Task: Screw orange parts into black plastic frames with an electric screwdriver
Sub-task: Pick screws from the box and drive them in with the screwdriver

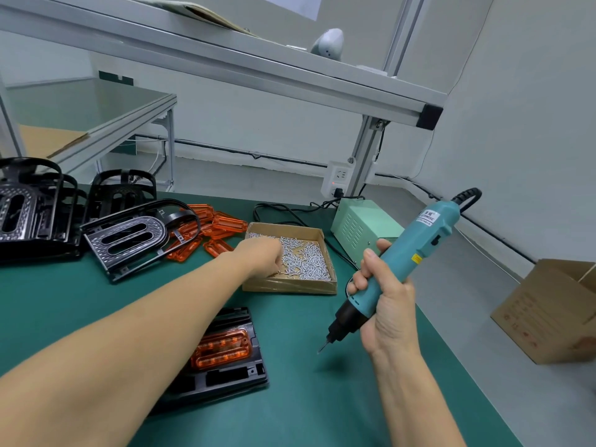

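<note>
Screwdriver [403, 262], teal-bodied and electric, is held in the air over the green desk [290, 398] by the right hand [383, 304], whose fingers are wrapped round its lower body. Its long axis runs diagonally: the dark bit end points down and to the left toward the desk, while the cable end rises up and to the right. The bit tip hangs clear of the surface.

The left hand [261, 253] reaches into the shallow cardboard tray [290, 287] of small silver screws [306, 256], fingers curled down among them; whether it has hold of a screw cannot be told.

Near the front edge, partly under the left forearm, lies a black plastic frame [232, 379] flat on the desk with an orange part [222, 348] seated in it, its length running left to right. More black frames [125, 237] are stacked at the left, with loose orange parts [216, 230] piled between them and the tray. A pale green power box [364, 227] sits behind the tray.
</note>
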The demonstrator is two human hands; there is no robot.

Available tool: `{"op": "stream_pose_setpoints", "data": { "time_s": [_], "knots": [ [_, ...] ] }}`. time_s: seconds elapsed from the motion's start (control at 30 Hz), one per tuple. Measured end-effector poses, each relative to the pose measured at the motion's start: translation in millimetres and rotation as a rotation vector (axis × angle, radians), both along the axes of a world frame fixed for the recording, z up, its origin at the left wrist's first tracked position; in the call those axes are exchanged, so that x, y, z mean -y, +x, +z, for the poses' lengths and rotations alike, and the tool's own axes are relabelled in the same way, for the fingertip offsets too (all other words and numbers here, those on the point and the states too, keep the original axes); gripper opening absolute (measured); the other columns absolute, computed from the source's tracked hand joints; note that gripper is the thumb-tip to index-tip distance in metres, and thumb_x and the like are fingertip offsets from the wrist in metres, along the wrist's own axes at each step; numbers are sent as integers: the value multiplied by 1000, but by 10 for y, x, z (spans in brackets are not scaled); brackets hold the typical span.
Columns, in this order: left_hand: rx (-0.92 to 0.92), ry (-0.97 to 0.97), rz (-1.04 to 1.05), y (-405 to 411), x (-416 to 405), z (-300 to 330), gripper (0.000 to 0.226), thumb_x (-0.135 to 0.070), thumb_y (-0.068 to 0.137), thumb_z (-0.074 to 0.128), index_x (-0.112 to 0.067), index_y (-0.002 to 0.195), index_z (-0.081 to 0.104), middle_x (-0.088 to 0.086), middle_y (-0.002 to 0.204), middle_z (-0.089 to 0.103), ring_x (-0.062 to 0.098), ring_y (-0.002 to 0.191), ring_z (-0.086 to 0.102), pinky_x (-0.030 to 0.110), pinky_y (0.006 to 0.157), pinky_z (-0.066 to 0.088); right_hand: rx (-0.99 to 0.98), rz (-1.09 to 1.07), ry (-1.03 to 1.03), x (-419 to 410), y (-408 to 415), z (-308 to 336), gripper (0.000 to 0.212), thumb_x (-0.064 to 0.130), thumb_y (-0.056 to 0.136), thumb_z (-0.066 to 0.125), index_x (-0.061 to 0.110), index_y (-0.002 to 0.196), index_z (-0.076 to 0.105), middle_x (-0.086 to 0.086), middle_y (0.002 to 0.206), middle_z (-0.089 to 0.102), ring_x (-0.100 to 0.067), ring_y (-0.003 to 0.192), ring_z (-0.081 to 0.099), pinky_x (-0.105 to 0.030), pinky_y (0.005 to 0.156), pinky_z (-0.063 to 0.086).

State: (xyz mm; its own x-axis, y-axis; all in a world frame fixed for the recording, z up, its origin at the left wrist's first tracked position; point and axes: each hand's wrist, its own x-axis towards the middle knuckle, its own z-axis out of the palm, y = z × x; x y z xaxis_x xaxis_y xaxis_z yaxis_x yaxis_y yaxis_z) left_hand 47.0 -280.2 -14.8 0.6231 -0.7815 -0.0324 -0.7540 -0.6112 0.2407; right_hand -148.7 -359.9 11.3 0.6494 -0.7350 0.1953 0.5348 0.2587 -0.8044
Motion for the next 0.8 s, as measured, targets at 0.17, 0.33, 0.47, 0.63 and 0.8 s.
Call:
{"op": "stream_pose_setpoints", "data": {
  "time_s": [0.17,0.33,0.47,0.63,0.8],
  "knots": [
    [-30,-110,2,-24,-53,6,10,-15,90,57,-15,84,65,0,90,68,13,78,59,27,69,48,7,-5,5,-10,-18,17,21,5,85,64,19,99,57,3,58,47,-10,44,45,-22,45,43],
    [-321,-535,140,-167,-239,107,20,-4,83,63,-18,68,64,-4,70,65,7,57,57,16,52,43,94,-3,43,-37,-34,59,16,14,85,65,22,96,57,4,60,47,-9,45,43,-21,47,42],
    [-626,-805,228,-352,-492,98,17,-1,83,64,-16,83,72,0,69,67,9,57,53,18,54,46,198,-15,62,-91,-9,92,9,23,89,60,25,97,55,5,64,49,-9,52,49,-20,54,46],
    [-717,-874,201,-560,-847,91,30,-1,93,50,-19,90,74,0,64,59,7,58,53,20,64,48,230,-13,31,-159,32,170,22,13,87,62,24,103,51,5,70,51,-10,61,51,-22,67,46],
    [-789,-993,212,-763,-1132,125,22,7,89,55,-6,82,70,5,69,67,6,57,58,17,55,49,243,7,17,-256,38,224,18,8,91,57,24,98,52,7,64,51,-8,55,50,-20,59,47]
  ]
}}
